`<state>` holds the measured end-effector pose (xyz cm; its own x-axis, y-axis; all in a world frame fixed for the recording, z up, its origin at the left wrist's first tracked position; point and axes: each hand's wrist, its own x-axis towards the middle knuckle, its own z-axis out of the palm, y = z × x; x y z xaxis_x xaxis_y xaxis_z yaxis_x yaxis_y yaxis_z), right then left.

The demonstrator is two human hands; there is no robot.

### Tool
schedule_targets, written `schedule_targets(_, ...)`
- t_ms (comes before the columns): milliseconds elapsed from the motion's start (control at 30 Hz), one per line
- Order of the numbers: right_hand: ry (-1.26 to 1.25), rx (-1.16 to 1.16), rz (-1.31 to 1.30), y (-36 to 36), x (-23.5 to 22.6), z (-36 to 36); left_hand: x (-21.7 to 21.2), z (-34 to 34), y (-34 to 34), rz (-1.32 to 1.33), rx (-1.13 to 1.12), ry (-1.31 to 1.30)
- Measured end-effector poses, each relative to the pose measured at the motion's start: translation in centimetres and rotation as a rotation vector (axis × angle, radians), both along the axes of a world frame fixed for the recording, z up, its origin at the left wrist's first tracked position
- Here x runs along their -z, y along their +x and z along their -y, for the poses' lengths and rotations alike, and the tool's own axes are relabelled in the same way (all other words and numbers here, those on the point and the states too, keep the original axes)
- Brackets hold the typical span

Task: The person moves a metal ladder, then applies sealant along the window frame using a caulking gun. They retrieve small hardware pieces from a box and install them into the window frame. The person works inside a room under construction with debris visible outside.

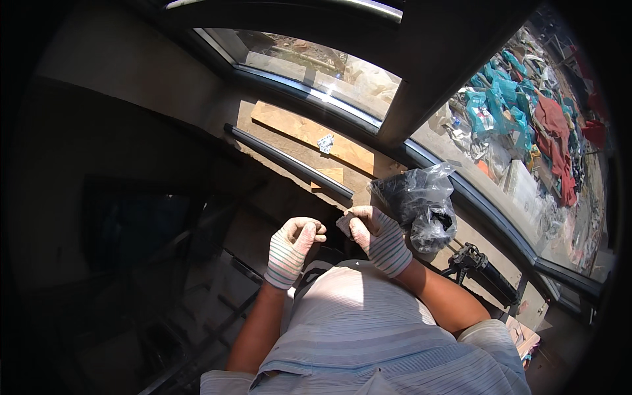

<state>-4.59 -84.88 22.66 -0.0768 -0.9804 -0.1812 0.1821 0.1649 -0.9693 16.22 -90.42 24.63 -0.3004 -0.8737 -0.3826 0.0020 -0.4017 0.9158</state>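
Observation:
Both my hands wear striped, soiled work gloves and are raised in front of my body, a short gap apart. A small, ragged grey piece (343,224) is pinched between the thumb and fingers of my right hand (382,242); its kind is hard to make out. My left hand (294,251) is closed, thumb against curled fingers, and whatever may be in it is hidden. Just beyond my right hand, a black and clear plastic bag (424,201) rests on the sill.
Along the window sill lie a wooden board (309,135) with a small crumpled packet (326,143) on it, a dark bar (289,162) and a small wood block (329,176). A black tool (484,270) sits at right. Outside the glass is a heap of rubbish (507,108).

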Motion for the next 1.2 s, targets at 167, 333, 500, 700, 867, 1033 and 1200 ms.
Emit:
schedule_targets(167,-0.019,-0.057,0.118,0.0,0.4,-0.1,-2.5,-0.9,7.4,0.247,-0.280,-0.277)
schedule_targets(333,-0.041,-0.086,0.162,-0.6,0.5,-0.2,-9.7,-2.0,15.0,0.541,-0.610,-0.503)
schedule_targets(500,-0.012,-0.070,0.074,-1.0,1.3,-0.3,-18.5,-5.5,21.4,1.175,-0.878,-0.761)
schedule_targets(700,0.047,-0.100,0.107,-2.1,1.5,-0.3,-30.3,-10.0,25.0,1.887,-0.988,-0.948)
schedule_targets(867,0.001,-0.092,0.040,-3.3,3.7,-0.1,-38.7,-13.2,29.2,2.249,-1.036,-0.781)
schedule_targets(1033,-0.002,-0.090,0.106,-1.9,1.5,0.3,-44.0,-14.3,33.0,2.353,-0.962,-0.096)
schedule_targets(1200,-0.088,-0.157,0.044,-1.2,0.9,0.6,-45.8,-17.4,43.9,1.956,-0.742,0.303)
